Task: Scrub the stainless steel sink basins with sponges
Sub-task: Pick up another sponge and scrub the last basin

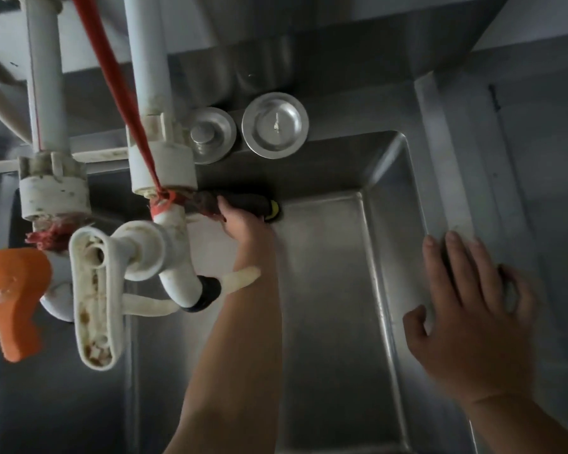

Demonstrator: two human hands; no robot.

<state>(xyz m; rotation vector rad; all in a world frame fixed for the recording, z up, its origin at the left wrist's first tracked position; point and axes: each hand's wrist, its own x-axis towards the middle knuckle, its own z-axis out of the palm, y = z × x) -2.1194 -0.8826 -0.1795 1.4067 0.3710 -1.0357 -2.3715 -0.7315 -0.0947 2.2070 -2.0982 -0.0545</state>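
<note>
A stainless steel sink basin [335, 290] fills the middle of the head view. My left hand [243, 224] reaches deep into it and presses a dark sponge with a yellow edge [263, 206] against the foot of the basin's back wall. My right hand [473, 309] lies flat with fingers spread on the basin's right rim [446, 178], holding nothing. Part of the sponge is hidden under my left hand and the tap.
White plastic taps and pipes [164, 244] with a red cord [118, 93] hang over the basin's left side, beside an orange tap handle [14, 290]. Two round metal drain plugs [276, 124] sit on the back ledge. A second basin [56, 388] lies at left.
</note>
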